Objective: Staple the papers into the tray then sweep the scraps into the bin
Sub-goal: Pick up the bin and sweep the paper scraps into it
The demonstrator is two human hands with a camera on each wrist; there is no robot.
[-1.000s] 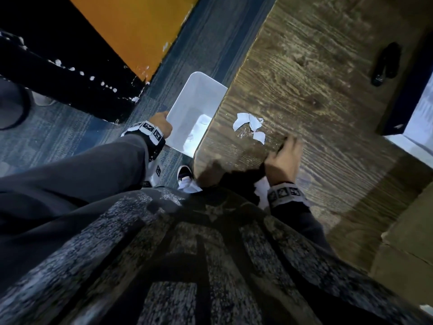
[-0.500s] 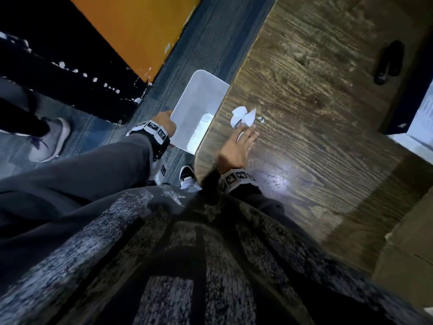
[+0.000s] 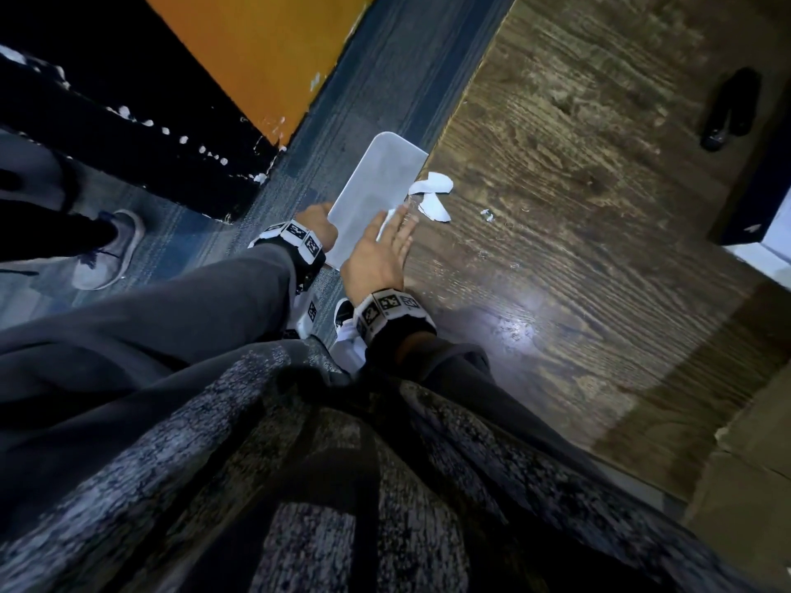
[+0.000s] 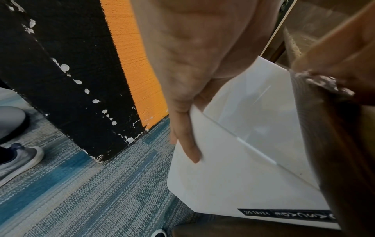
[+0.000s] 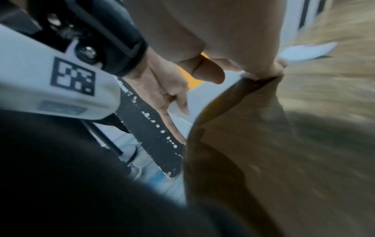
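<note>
A white plastic bin (image 3: 376,194) hangs just below the left edge of the wooden table (image 3: 578,293). My left hand (image 3: 316,224) grips its near rim, with fingers (image 4: 188,144) running down the outer wall of the bin (image 4: 223,176). My right hand (image 3: 385,246) lies flat with straight fingers across the table edge, partly over the bin's mouth. Two white paper scraps (image 3: 432,184) lie at the edge just beyond its fingertips, one overhanging the bin. A tiny scrap (image 3: 487,214) sits further in. In the right wrist view a scrap (image 5: 308,51) shows blurred past the hand.
A black stapler (image 3: 730,109) lies at the table's far right. A dark tray with white paper (image 3: 757,246) is cut off at the right edge. An orange and black panel (image 3: 257,57) stands left of the bin. Another person's shoe (image 3: 107,250) is on the carpet.
My right hand has swept left across the table to its edge, pushing the scraps toward the bin. The bin now sits tighter against the table edge.
</note>
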